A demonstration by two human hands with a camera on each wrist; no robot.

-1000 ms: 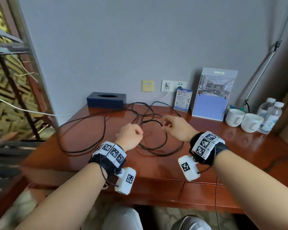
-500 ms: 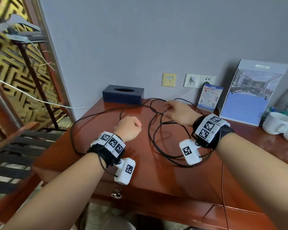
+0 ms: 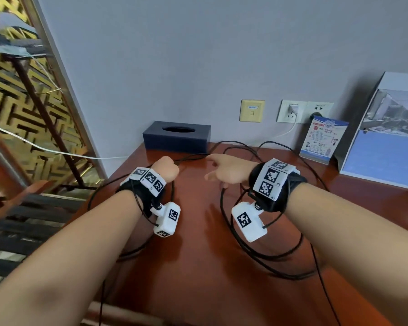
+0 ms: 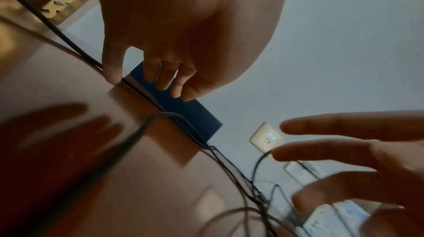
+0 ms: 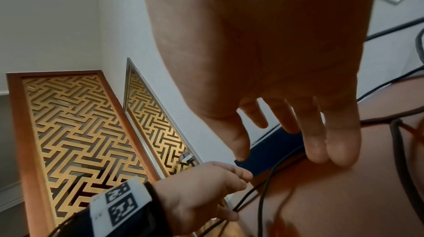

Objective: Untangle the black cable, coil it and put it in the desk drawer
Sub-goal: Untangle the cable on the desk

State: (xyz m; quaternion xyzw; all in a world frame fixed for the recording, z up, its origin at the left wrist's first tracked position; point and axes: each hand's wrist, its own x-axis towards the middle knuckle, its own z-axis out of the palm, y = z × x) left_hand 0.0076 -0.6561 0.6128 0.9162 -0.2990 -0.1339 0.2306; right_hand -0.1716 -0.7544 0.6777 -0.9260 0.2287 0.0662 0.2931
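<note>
The black cable lies in loose tangled loops over the red-brown desk. My left hand is curled into a fist near the back left and grips one strand, which runs out under the thumb. My right hand hovers just to its right, fingers spread and straight, holding nothing. In the right wrist view its fingertips hang close over the desk beside more strands. No drawer front shows.
A dark blue tissue box stands at the back against the wall. To its right are wall sockets with a white cord, a leaflet stand and a large brochure. A gold lattice screen borders the desk's left edge.
Both hands have moved toward the back left of the desk, nearer the tissue box. The right hand's fingers have spread away from the strands. The left fist still holds its strand.
</note>
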